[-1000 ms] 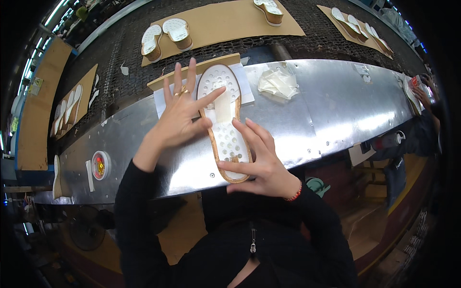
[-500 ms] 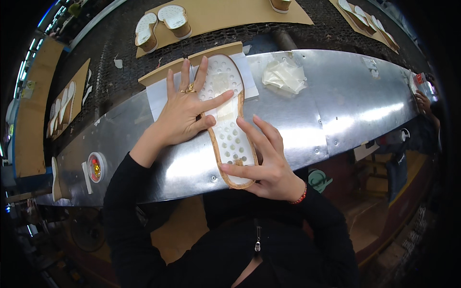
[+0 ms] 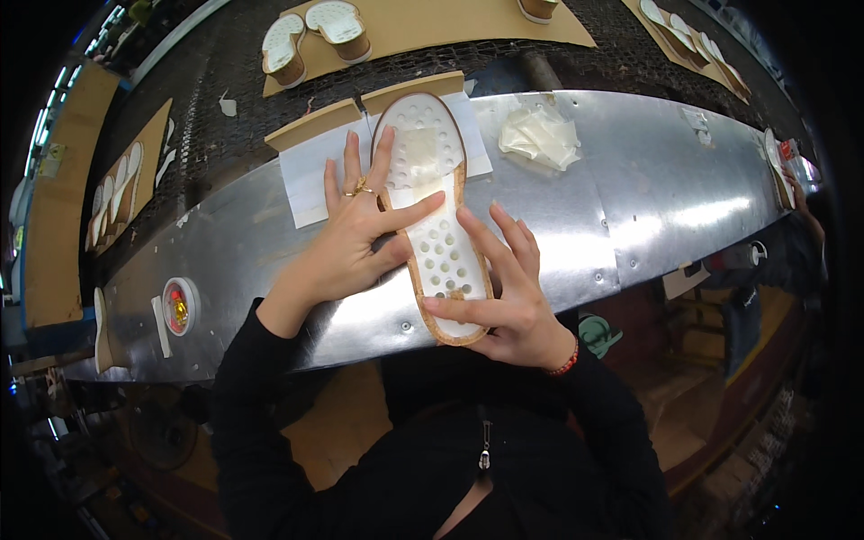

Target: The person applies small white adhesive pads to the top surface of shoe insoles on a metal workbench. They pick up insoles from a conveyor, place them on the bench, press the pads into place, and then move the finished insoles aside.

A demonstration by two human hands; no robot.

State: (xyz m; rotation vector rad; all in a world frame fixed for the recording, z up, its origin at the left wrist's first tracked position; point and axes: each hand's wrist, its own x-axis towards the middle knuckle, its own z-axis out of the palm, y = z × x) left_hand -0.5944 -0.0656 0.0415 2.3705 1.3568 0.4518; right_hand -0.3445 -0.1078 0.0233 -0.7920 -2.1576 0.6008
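A shoe sole [image 3: 440, 236] with a white, dimpled face and a brown cork-like rim lies lengthwise before me, its far end over white paper. A pale translucent patch [image 3: 421, 148] covers part of its far half. My left hand [image 3: 360, 229] rests across the sole's left side with fingers spread, the index finger stretched over the narrow middle. At the near end, my right hand [image 3: 508, 297] grips the sole: one finger lies across the white face, another touches the right rim, and part of the hand is hidden beneath.
A heap of pale film pieces [image 3: 541, 138] sits on the metal table [image 3: 549, 225]. Left of me stands a small round tub [image 3: 180, 306]. More soles [image 3: 334, 25] lie on boards over a dark mesh surface [image 3: 207, 135]. Another person's hand [image 3: 801, 193] shows at far right.
My left hand has slid a little toward me along the sole. My right hand keeps its hold on the near end. The whole view has shifted slightly.
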